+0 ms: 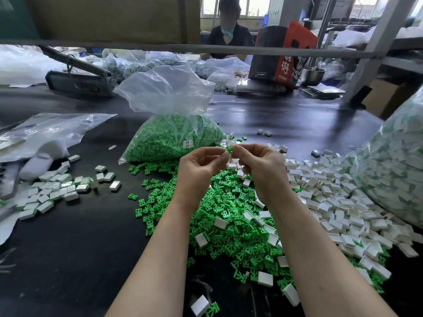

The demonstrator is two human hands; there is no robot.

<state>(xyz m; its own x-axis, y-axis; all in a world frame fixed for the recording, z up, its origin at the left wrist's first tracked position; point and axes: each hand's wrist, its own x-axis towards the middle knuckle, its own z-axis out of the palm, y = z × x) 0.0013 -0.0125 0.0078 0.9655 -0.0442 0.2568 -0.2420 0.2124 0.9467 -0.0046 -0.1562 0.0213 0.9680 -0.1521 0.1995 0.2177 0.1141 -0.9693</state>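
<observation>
Both my hands are raised over the dark table (68,259), fingertips meeting. My left hand (201,170) pinches a small white plastic housing (225,154). My right hand (261,170) pinches a small green plastic clip (229,147) against that housing. Under my hands a heap of loose green clips (231,225) spreads across the table. To its right lies a heap of loose white housings (338,197). A pile of white pieces, some with green edges, (55,191) sits at the left.
A clear bag of green clips (174,138) stands open behind my hands. A big bag of white pieces (396,170) fills the right edge. Empty plastic bags (45,133) lie at the left. A person sits across the table (229,35) beside a red and black box (281,53).
</observation>
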